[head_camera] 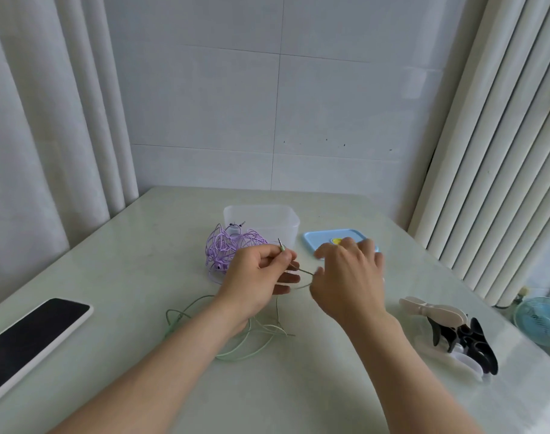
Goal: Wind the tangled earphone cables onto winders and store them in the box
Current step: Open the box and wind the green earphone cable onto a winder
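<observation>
Head view: clear box (261, 211) on pale table (298, 402), tiled wall (230, 104) behind.

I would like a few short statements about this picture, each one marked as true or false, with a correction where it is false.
1. The left hand pinches the green cable just below its plug. True.
2. The purple cable is wound on a winder. False: it lies as a loose tangle in front of the box.
3. The blue lid is closed on the box. False: it lies on the table, right of the open box.
4. The winders lie in a pile at the right of the table. True.
</observation>
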Demonstrator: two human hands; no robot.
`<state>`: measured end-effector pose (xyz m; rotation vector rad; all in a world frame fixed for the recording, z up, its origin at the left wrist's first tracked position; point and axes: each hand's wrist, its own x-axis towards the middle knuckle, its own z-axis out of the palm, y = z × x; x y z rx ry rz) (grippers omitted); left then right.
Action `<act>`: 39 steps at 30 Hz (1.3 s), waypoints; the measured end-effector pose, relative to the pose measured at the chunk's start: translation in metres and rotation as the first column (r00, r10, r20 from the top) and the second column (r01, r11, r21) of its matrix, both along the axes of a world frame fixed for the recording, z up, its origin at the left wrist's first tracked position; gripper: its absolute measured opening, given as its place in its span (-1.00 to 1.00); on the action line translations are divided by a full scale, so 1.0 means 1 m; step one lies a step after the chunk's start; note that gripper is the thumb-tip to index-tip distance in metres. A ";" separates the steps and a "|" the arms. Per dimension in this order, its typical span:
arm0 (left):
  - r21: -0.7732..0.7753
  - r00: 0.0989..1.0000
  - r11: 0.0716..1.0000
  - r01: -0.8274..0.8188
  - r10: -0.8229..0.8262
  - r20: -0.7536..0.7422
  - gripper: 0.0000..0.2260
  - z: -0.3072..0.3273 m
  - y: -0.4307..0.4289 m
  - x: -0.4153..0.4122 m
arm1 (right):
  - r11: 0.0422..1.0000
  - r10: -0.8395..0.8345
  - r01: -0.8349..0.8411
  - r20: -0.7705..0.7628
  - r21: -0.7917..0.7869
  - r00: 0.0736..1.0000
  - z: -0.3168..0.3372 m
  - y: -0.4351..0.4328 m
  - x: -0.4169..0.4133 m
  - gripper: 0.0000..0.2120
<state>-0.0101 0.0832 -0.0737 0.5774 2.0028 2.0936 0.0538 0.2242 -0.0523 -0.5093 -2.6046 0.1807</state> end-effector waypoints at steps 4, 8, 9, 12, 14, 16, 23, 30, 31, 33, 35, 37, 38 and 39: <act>-0.013 1.000 1.000 0.002 -0.002 -0.028 -0.87 -0.002 0.001 0.002 | 0.959 -0.268 0.282 0.357 0.012 0.895 -0.005 0.007 0.006 -0.73; -0.003 0.999 1.000 0.022 -0.022 -0.025 -0.90 -0.001 -0.001 0.002 | 0.983 -0.173 0.182 0.355 0.007 0.919 -0.012 0.012 0.002 -0.84; 0.001 0.999 1.000 0.027 -0.027 -0.022 -0.91 -0.001 -0.002 0.001 | 0.990 -0.133 0.138 0.317 0.006 0.939 -0.012 0.012 0.000 -0.80; 0.025 0.999 0.999 0.044 -0.044 -0.011 -0.93 -0.001 -0.003 0.001 | 0.956 0.009 -0.010 -0.004 -0.294 1.000 -0.006 0.012 -0.006 -0.64; 0.022 0.998 0.998 0.056 -0.056 -0.014 -0.93 0.001 -0.006 0.001 | 0.822 -0.006 -0.128 -0.232 -0.555 0.973 0.001 0.007 -0.007 -0.66; -0.005 0.996 0.998 0.069 -0.070 -0.047 -0.93 0.005 -0.010 0.001 | 0.640 -0.016 -0.270 -0.364 -0.719 0.931 0.006 0.000 -0.005 -0.70; -0.065 0.972 0.998 0.000 -0.015 -0.233 -0.91 0.015 -0.020 -0.007 | 0.190 0.075 -0.490 -0.485 -0.851 0.871 0.012 -0.003 -0.009 -0.81; -0.154 0.744 0.943 -0.296 0.126 -0.656 -0.81 0.016 -0.025 -0.011 | 0.302 0.273 -0.523 -0.453 -0.797 0.849 0.007 -0.007 -0.007 -0.74; -0.154 0.735 0.943 -0.294 0.120 -0.667 -0.81 0.016 -0.026 -0.011 | 0.319 0.300 -0.531 -0.448 -0.785 0.842 0.008 -0.008 -0.006 -0.74; -0.158 0.746 0.948 -0.277 0.108 -0.657 -0.81 0.018 -0.028 -0.012 | 0.359 0.327 -0.532 -0.431 -0.767 0.841 0.009 -0.009 -0.005 -0.71; -0.170 0.785 0.960 -0.225 0.075 -0.615 -0.77 0.016 -0.030 -0.013 | 0.412 0.347 -0.537 -0.418 -0.736 0.840 0.008 -0.009 -0.005 -0.66; -0.185 0.855 0.975 -0.124 0.011 -0.519 -0.72 0.014 -0.030 -0.014 | 0.452 0.371 -0.543 -0.404 -0.708 0.836 0.007 -0.009 -0.005 -0.64; -0.201 0.884 0.976 -0.082 -0.022 -0.468 -0.69 0.013 -0.030 -0.015 | 0.475 0.382 -0.543 -0.394 -0.692 0.836 0.006 -0.008 -0.005 -0.63; -0.221 0.904 0.974 -0.051 -0.049 -0.425 -0.67 0.013 -0.030 -0.015 | 0.509 0.392 -0.544 -0.382 -0.667 0.836 0.005 -0.007 -0.005 -0.62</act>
